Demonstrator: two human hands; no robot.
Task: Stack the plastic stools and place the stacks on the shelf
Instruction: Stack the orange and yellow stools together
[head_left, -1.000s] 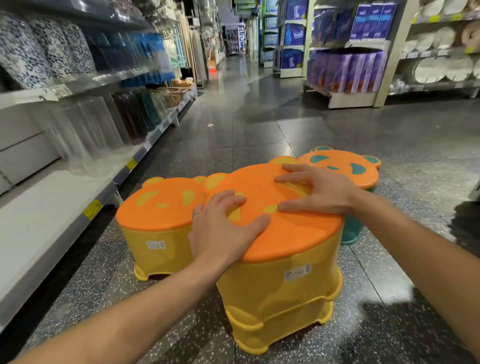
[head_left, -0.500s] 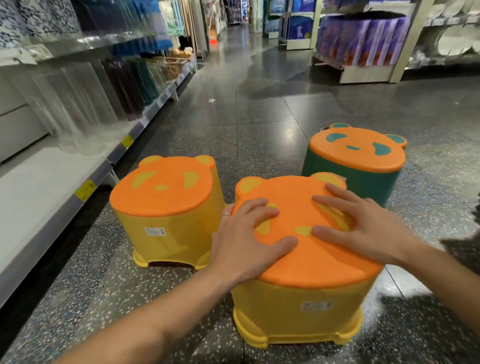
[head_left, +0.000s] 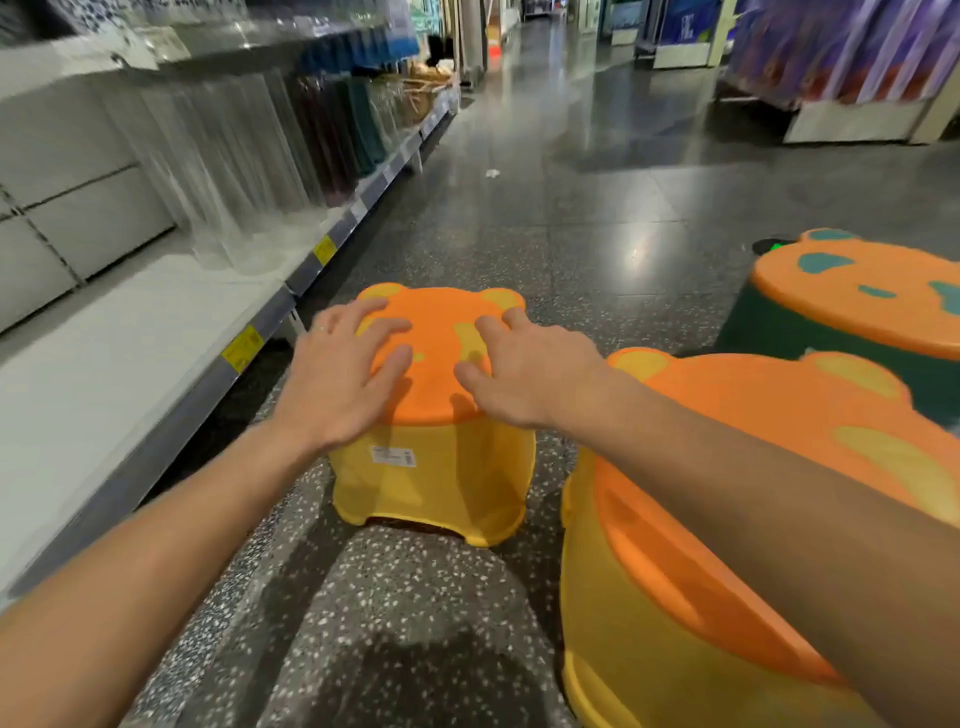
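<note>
The shelf (head_left: 130, 353) runs along the frame's left edge. The yellow stool stack (head_left: 727, 519) stands at lower right; the green stool (head_left: 831, 322) sits behind it. At centre, the single yellow stool (head_left: 436, 467) stands on the floor. Your left hand (head_left: 343, 379) and right hand (head_left: 535, 369) lie over its orange seat, fingers (head_left: 384, 330) spread, grasping nothing.

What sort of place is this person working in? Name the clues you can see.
Most likely a shop aisle selling household goods. A long shelf carries yellow price tags on its edge, clear plastic containers stand in rows on it, and matching stools sit on a polished floor.
</note>
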